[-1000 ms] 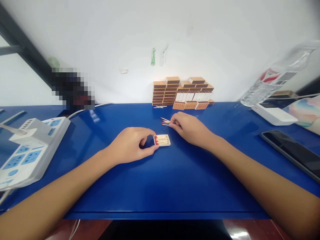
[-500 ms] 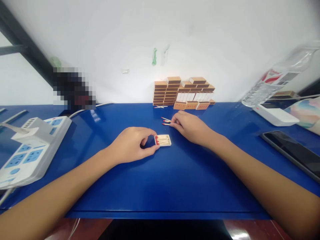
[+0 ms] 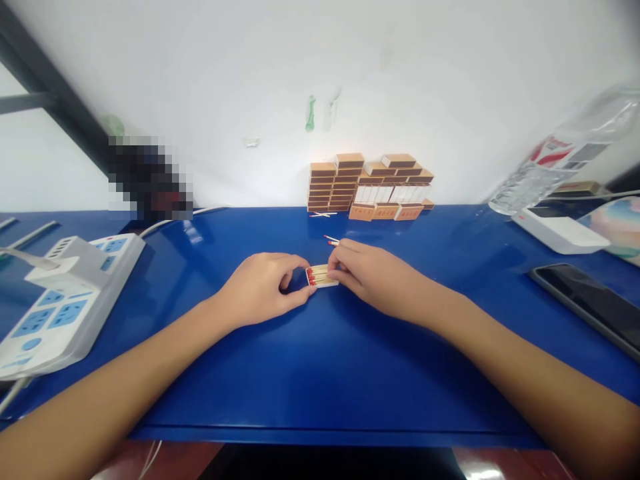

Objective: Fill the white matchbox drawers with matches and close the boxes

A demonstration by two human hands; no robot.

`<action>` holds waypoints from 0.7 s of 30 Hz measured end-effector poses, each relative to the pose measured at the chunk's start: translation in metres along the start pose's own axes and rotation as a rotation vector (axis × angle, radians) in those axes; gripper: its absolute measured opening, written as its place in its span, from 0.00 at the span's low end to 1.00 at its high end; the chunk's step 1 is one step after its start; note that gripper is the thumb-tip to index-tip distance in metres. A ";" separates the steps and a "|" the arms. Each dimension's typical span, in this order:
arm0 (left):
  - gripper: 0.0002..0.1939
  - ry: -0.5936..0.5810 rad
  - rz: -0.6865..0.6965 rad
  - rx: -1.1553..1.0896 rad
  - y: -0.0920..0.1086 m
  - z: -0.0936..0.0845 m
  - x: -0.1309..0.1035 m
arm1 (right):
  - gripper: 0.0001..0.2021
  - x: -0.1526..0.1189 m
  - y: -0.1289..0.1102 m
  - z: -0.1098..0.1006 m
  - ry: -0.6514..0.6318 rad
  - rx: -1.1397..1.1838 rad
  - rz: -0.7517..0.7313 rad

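Note:
A small white matchbox tray (image 3: pixel 319 275) with red-tipped matches lies on the blue table (image 3: pixel 320 373). My left hand (image 3: pixel 260 288) grips the tray's left end between thumb and fingers. My right hand (image 3: pixel 373 273) rests its fingertips on the tray's right side, laying a match onto the ones inside. Two loose matches (image 3: pixel 331 240) lie just behind my right hand. Stacked matchboxes (image 3: pixel 367 187) stand against the wall behind, with a couple of loose matches (image 3: pixel 320 215) in front of them.
A white and blue power strip (image 3: pixel 60 293) with cables sits at the left. At the right are a phone (image 3: pixel 587 303), a white box (image 3: pixel 560 230) and a lying plastic bottle (image 3: pixel 560 160). The table's front edge runs near the bottom.
My right hand has moved from the loose matches back toward me and left onto the tray, carrying a match. Fewer loose matches remain behind it. My left hand has stayed on the tray.

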State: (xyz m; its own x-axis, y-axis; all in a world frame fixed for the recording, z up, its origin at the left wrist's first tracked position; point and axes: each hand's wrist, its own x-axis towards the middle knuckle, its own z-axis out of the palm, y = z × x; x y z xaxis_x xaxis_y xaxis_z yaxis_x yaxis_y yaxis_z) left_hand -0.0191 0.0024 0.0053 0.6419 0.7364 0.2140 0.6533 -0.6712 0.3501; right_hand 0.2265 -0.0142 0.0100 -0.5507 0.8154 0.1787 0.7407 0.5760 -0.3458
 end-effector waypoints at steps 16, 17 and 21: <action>0.14 0.024 0.084 -0.045 0.008 -0.001 -0.003 | 0.04 0.012 0.050 -0.004 0.269 -0.021 0.121; 0.14 0.014 0.084 -0.047 0.008 -0.001 -0.004 | 0.04 0.014 0.055 -0.002 0.269 -0.032 0.124; 0.14 -0.047 0.043 -0.038 0.008 -0.001 -0.003 | 0.07 0.020 0.064 0.002 0.199 -0.025 0.141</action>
State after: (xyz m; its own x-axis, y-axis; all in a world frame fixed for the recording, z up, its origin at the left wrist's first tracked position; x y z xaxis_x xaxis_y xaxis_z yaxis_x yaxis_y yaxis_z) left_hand -0.0165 -0.0053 0.0084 0.6879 0.7014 0.1865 0.6096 -0.6978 0.3761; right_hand 0.2628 0.0387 -0.0102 -0.3563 0.8817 0.3092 0.8154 0.4550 -0.3579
